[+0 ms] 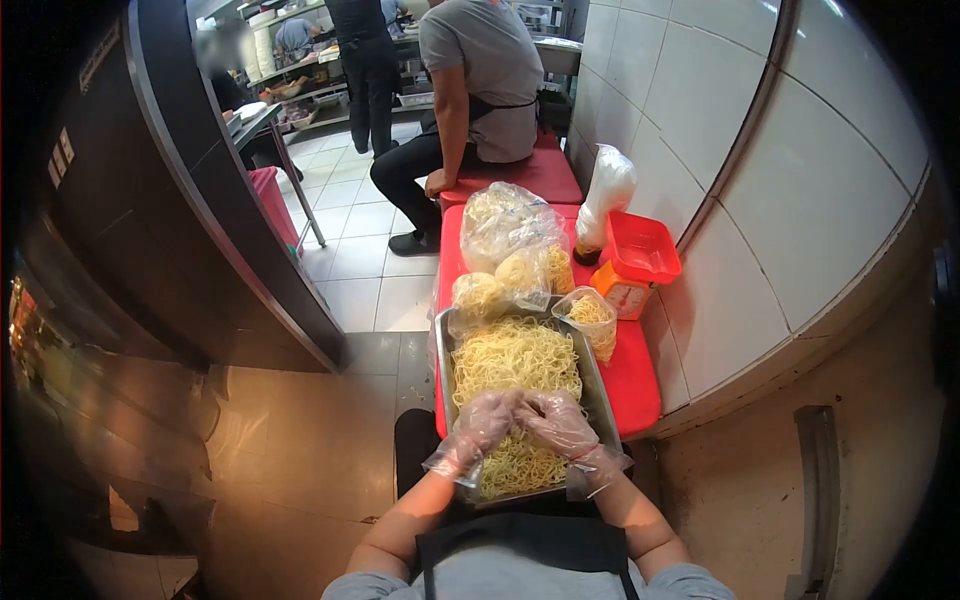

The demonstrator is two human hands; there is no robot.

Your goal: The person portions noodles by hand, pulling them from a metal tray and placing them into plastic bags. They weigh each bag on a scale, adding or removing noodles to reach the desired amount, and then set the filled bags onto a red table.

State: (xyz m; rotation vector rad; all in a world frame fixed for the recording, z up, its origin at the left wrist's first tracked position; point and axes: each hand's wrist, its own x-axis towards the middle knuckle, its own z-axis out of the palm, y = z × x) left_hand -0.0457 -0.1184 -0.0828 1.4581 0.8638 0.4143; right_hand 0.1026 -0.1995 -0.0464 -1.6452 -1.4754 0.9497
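Note:
A deep metal tray point(609, 412) filled with pale yellow noodles point(515, 355) stands before me on a red surface. Both my hands wear clear plastic gloves and meet low over the noodles, fingertips touching. My left hand point(487, 418) has its fingers curled in, and my right hand point(560, 422) is bent toward it the same way. Whatever lies between the fingers is too small to make out. Beyond the tray's far end sit knotted plastic bags of noodles point(480, 292). A clear plastic container of noodles point(590, 318) rests by the far right corner.
An orange kitchen scale point(626, 292) carrying a red basin point(643, 248) stands by the tiled wall point(770, 250). Beside it is a roll of plastic bags point(608, 190). A larger noodle bag point(510, 225) lies farther back. A person point(485, 80) sits beyond; others stand in the kitchen.

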